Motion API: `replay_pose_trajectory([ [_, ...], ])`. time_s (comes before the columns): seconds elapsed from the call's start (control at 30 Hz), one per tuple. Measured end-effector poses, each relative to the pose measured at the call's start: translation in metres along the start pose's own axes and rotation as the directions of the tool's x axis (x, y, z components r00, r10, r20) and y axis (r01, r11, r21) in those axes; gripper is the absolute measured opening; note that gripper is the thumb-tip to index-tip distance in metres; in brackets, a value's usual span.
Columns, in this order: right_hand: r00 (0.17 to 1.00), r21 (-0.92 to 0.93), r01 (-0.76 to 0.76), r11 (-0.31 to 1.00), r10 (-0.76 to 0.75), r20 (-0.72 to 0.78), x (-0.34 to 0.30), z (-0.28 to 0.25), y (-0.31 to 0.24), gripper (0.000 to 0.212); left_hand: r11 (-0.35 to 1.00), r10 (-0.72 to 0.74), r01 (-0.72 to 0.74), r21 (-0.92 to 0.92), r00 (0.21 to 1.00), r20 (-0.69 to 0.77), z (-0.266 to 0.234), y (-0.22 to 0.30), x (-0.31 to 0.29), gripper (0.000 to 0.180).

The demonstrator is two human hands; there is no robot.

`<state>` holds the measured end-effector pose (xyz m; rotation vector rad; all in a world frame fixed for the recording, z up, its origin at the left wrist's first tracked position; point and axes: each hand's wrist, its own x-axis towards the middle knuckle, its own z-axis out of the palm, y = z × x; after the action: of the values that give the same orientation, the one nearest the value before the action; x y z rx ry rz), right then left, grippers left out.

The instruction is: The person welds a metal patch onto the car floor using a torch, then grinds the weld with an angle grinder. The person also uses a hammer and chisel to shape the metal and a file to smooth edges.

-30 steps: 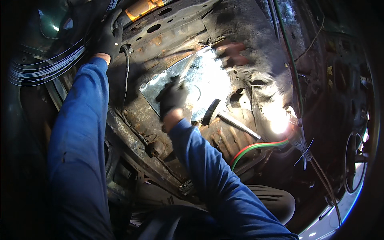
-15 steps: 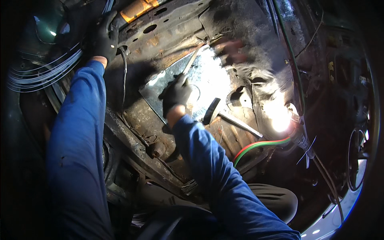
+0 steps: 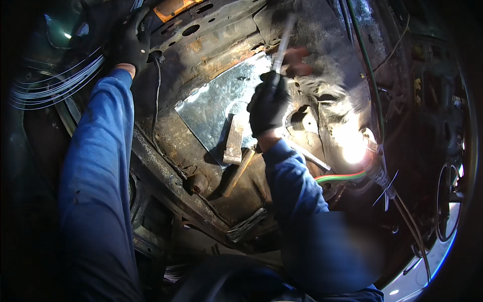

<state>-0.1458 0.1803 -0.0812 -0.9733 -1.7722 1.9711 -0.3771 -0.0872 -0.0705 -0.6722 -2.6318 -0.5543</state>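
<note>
My right hand (image 3: 270,104), in a dark glove, is closed round a slim, pale bar-like tool (image 3: 282,50). Motion blurs its far end, so its exact kind is unclear. Below the hand lies a shiny sheet-metal plate (image 3: 206,115) on the rusty floor pan. A rectangular block (image 3: 234,141) rests on the plate's lower edge, beside a wooden handle (image 3: 238,173). Behind my right forearm a pale metal bar (image 3: 313,157) shows in part. My left hand (image 3: 132,43), also gloved, leans against the body's edge at upper left, fingers extended, though dark there.
A glaring work lamp (image 3: 354,148) stands at the right, with a red and green hose (image 3: 342,176) alongside. Coiled wires (image 3: 63,86) hang at far left. Holes, brackets and a raised frame rail (image 3: 166,189) break up the metal. A reddish shape (image 3: 297,61) lies beyond the plate.
My right hand has lifted the bar-like tool off the plate's upper edge and moved right and away. The block and wooden handle now show; the dark hammer-like head is hidden. My left hand stays put.
</note>
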Motion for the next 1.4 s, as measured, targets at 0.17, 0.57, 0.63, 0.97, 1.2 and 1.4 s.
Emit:
replay_pose_trajectory([
  [0.17, 0.999, -0.260, -0.052, 0.964, 0.047, -0.027, -0.014, -0.021, 0.010, 0.039, 0.999, 0.012, -0.011, 0.042, 1.000, -0.018, 0.002, 0.005, 0.003, 0.039],
  [0.57, 0.884, -0.596, 0.432, 0.677, -0.185, 0.430, -0.047, 0.003, 0.018, 0.019, 0.997, -0.042, 0.040, 0.072, 0.999, 0.017, -0.004, 0.012, -0.001, 0.039],
  [0.63, 0.878, -0.545, 0.432, 0.718, -0.197, 0.437, -0.054, -0.003, 0.019, 0.020, 0.999, -0.037, 0.037, -0.007, 0.999, -0.008, -0.001, 0.005, -0.002, 0.038],
  [0.97, 0.925, -0.843, 0.363, 0.397, -0.044, 0.378, -0.013, -0.035, 0.058, 0.020, 0.993, -0.009, 0.014, 0.117, 0.999, -0.039, 0.001, 0.014, 0.002, 0.038],
  [1.2, 0.941, -0.852, 0.158, 0.500, 0.186, 0.284, -0.015, -0.025, 0.023, 0.032, 0.997, -0.066, 0.065, 0.048, 0.998, 0.024, -0.004, 0.020, 0.000, 0.042],
  [1.4, 0.892, -0.773, 0.249, 0.584, 0.174, 0.418, -0.037, -0.009, -0.005, 0.034, 0.998, -0.013, 0.015, 0.067, 1.000, -0.022, 0.000, 0.001, -0.004, 0.040],
])
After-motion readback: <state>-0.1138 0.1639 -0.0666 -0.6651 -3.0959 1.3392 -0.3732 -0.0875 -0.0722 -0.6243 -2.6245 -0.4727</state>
